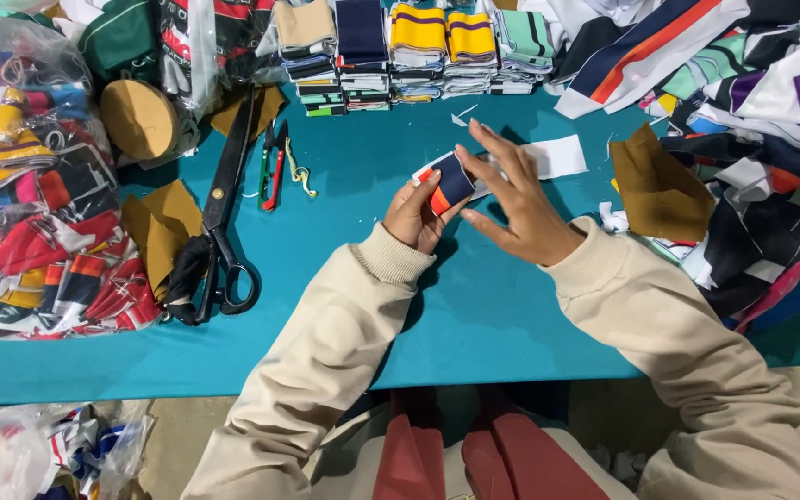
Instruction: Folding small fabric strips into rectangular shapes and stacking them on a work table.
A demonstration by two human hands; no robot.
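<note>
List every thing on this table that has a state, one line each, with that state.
Left hand: grip shut on the striped fabric piece.
Right hand: fingers spread, touching that piece.
Black scissors: lying flat on the teal table, blades closed.
Folded knit stacks: piled upright in a row.
Clear bag of pieces: full.

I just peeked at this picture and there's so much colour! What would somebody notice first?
Most likely the two hands in the middle: the left hand holds a small navy, white and orange striped cloth piece, with the right hand open beside it. Next come the big black scissors lying on the teal table, left of the hands. Bright piles of striped fabric crowd the right side.
</note>
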